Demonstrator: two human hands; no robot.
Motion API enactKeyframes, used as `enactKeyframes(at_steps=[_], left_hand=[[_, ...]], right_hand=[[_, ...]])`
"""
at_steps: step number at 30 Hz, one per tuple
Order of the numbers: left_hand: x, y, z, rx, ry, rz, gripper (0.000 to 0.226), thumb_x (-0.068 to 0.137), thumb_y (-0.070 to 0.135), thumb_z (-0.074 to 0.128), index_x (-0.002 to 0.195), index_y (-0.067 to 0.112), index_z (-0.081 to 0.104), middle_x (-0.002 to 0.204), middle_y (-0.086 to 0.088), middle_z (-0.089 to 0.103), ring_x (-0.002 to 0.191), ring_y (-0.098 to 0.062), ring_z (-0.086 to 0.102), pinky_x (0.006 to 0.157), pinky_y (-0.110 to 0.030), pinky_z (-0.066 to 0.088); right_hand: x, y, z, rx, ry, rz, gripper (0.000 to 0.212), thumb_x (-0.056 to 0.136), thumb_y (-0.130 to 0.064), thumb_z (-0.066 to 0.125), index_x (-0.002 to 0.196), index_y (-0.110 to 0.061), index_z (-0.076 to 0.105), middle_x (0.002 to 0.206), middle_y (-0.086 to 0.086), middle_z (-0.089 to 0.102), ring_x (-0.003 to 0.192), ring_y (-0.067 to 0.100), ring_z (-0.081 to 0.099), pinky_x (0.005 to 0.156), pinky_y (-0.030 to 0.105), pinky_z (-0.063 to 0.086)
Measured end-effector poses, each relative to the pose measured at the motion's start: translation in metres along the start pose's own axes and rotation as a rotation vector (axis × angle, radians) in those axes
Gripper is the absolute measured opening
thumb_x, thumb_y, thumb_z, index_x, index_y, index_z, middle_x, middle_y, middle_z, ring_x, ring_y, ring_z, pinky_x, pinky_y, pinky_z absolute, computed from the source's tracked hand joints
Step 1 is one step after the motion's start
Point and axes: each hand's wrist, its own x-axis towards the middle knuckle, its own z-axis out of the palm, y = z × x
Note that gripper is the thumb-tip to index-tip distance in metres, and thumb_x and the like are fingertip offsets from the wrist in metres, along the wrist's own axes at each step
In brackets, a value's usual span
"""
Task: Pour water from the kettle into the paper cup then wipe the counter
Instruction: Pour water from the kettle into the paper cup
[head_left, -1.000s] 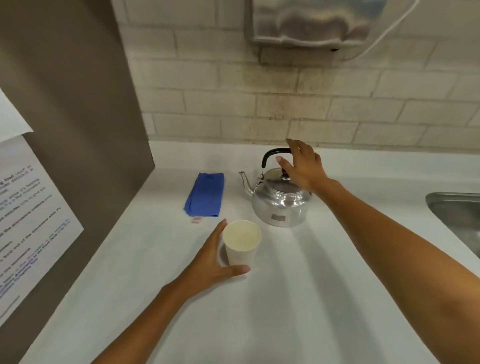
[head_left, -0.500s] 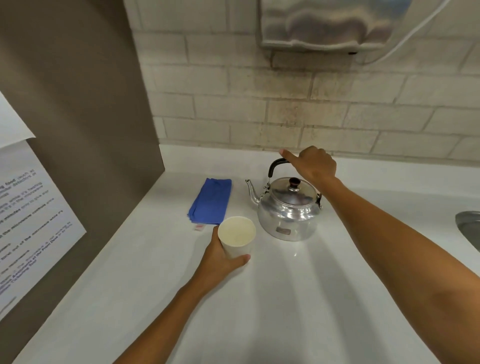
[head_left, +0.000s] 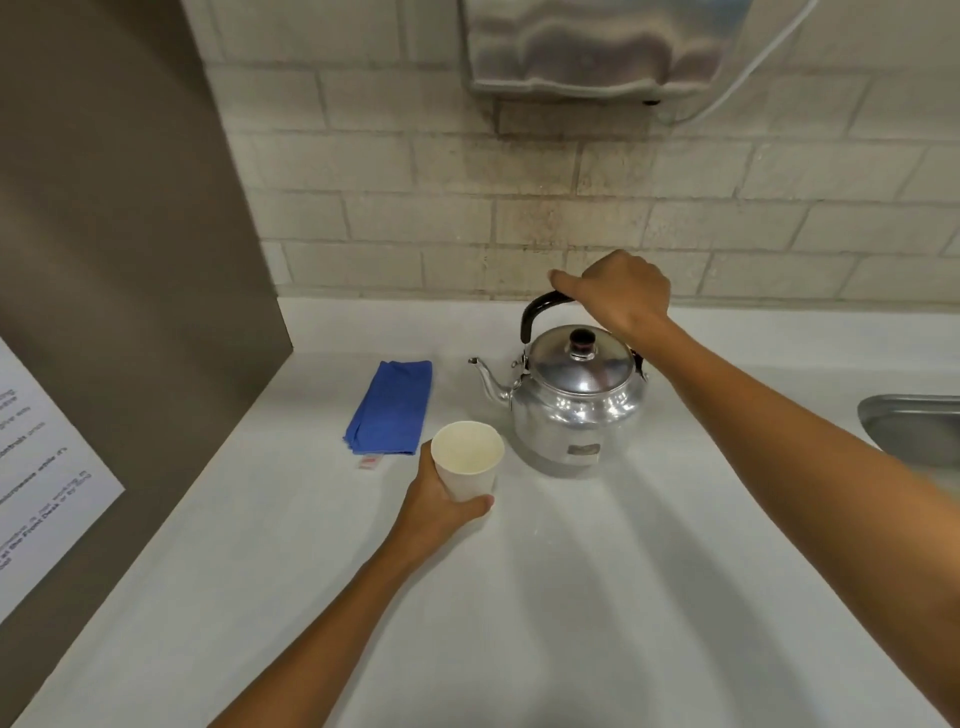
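A shiny metal kettle (head_left: 574, 402) with a black handle stands upright on the white counter (head_left: 571, 597), its spout pointing left. My right hand (head_left: 621, 293) is closed around the top of the handle. An empty white paper cup (head_left: 467, 460) stands upright just left and in front of the kettle, below the spout. My left hand (head_left: 441, 512) wraps around the cup's lower side. A folded blue cloth (head_left: 390, 408) lies flat on the counter to the left of the cup.
A brown panel (head_left: 119, 286) with a printed notice (head_left: 36, 467) walls off the left side. A brick wall runs behind the counter, with a metal dispenser (head_left: 597, 47) mounted above. A steel sink edge (head_left: 914, 426) shows at the right.
My right hand has gone from touching the lid area to closing around the handle top. My left hand has tightened around the cup. The view has shifted slightly.
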Motion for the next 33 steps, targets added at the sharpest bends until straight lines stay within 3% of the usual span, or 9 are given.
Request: enactKeyframes(at_steps=[9, 15, 24, 29, 33], left_hand=[[0.005, 0.003, 0.020, -0.048, -0.046, 0.003, 0.080, 0.061, 0.015, 0.082, 0.121, 0.028, 0.031, 0.119, 0.002, 0.048, 0.109, -0.019, 0.048, 0.084, -0.029, 0.041], [0.008, 0.011, 0.024, -0.038, -0.044, 0.014, 0.085, 0.062, 0.015, 0.081, 0.128, 0.022, 0.028, 0.117, 0.005, 0.043, 0.106, -0.017, 0.045, 0.083, -0.028, 0.040], [0.009, 0.021, 0.025, -0.055, -0.067, 0.030, 0.078, 0.064, 0.015, 0.079, 0.125, 0.024, 0.031, 0.115, 0.004, 0.048, 0.105, -0.019, 0.049, 0.081, -0.029, 0.041], [0.011, 0.021, 0.023, -0.056, -0.062, 0.043, 0.078, 0.064, 0.017, 0.080, 0.124, 0.024, 0.032, 0.114, 0.005, 0.047, 0.103, -0.016, 0.048, 0.073, -0.019, 0.040], [0.011, 0.017, 0.022, -0.055, -0.058, 0.041, 0.075, 0.063, 0.017, 0.080, 0.118, 0.030, 0.031, 0.112, 0.007, 0.047, 0.100, -0.014, 0.048, 0.065, -0.009, 0.038]], right_hand=[[-0.011, -0.003, -0.054, -0.154, 0.030, -0.163, 0.050, 0.068, -0.048, 0.056, 0.039, -0.018, 0.029, 0.038, -0.005, 0.025, 0.040, 0.015, 0.027, 0.045, 0.026, 0.022], [-0.023, -0.011, -0.064, -0.282, 0.039, -0.331, 0.053, 0.070, -0.046, 0.057, 0.038, -0.015, 0.028, 0.038, -0.003, 0.023, 0.042, 0.017, 0.025, 0.047, 0.025, 0.023], [-0.031, -0.029, -0.066, -0.378, 0.040, -0.441, 0.053, 0.075, -0.044, 0.055, 0.038, -0.016, 0.032, 0.038, -0.003, 0.028, 0.041, 0.015, 0.029, 0.050, 0.025, 0.025], [-0.033, -0.039, -0.063, -0.455, 0.040, -0.516, 0.053, 0.077, -0.045, 0.054, 0.039, -0.016, 0.031, 0.039, -0.003, 0.027, 0.042, 0.018, 0.029, 0.050, 0.026, 0.026], [-0.036, -0.044, -0.062, -0.484, 0.046, -0.567, 0.054, 0.077, -0.044, 0.054, 0.039, -0.016, 0.028, 0.038, -0.004, 0.024, 0.039, 0.014, 0.022, 0.046, 0.022, 0.018]])
